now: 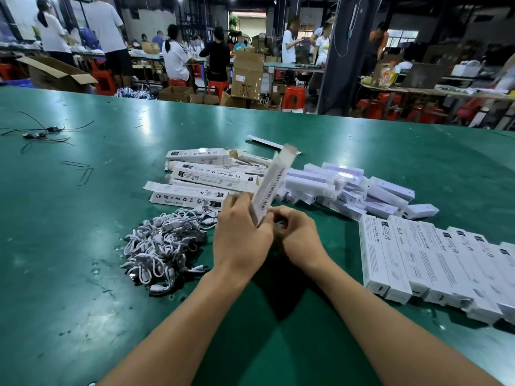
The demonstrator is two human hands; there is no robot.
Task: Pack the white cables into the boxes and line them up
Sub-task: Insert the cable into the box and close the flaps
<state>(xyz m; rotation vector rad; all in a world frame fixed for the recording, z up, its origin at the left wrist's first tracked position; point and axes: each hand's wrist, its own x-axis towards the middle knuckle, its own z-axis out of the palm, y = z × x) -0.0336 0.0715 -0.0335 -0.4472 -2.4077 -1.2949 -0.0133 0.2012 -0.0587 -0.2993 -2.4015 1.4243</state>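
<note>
My left hand (242, 232) grips the lower end of a long white box (271, 182), which tilts up and away with its top flap open. My right hand (295, 235) is curled against the box's bottom end, fingers pinching there; what it pinches is hidden. A tangled pile of white cables (164, 243) lies to the left of my hands. Behind the hands sits a loose stack of white boxes (206, 179). A neat row of white boxes (434, 266) lies side by side at the right.
Everything rests on a green table (83, 246). A heap of white lamp units in clear wrap (348, 188) lies behind the row. Black wires (41, 132) lie at the far left. Beyond the table's far edge, people work among cardboard cartons and red stools.
</note>
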